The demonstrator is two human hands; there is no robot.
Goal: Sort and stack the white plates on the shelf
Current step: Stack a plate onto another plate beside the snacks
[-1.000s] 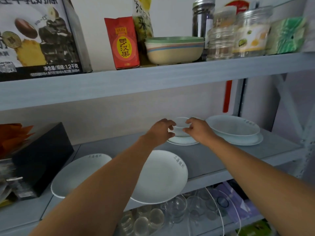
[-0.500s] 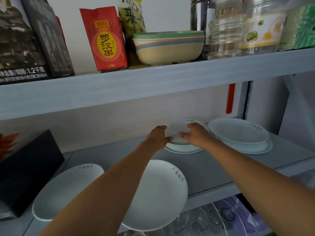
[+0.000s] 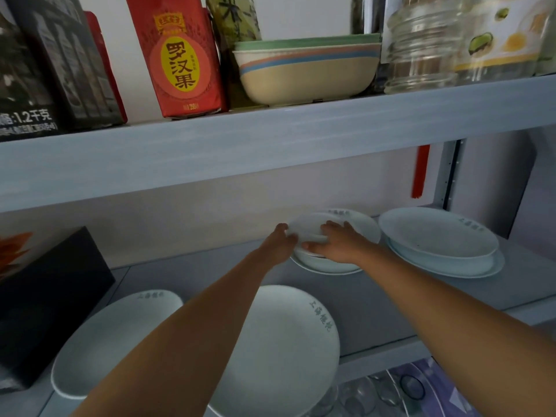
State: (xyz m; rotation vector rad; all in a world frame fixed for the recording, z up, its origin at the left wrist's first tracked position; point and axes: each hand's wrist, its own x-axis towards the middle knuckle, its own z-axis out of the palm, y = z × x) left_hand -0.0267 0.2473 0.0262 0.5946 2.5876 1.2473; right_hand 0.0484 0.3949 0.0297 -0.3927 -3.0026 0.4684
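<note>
On the grey middle shelf (image 3: 376, 299), both my hands reach to the back. My left hand (image 3: 278, 243) and my right hand (image 3: 337, 240) grip a small white dish (image 3: 307, 228), tilted, over a wider white plate (image 3: 364, 225) beneath it. To the right a deep white plate sits on a flat plate (image 3: 436, 236). Two large white plates lie near the front edge: one at the left (image 3: 111, 332), one in the middle (image 3: 288, 350), partly hidden by my left forearm.
A black box (image 3: 45, 302) stands at the shelf's left end. The upper shelf (image 3: 270, 139) hangs low overhead and holds a red packet (image 3: 177, 55), stacked coloured bowls (image 3: 307, 70) and glass jars (image 3: 421, 43). Glassware (image 3: 361, 395) shows on the shelf below.
Both hands have lifted and tilted the small dish off the plate under it. The camera has moved closer and lower.
</note>
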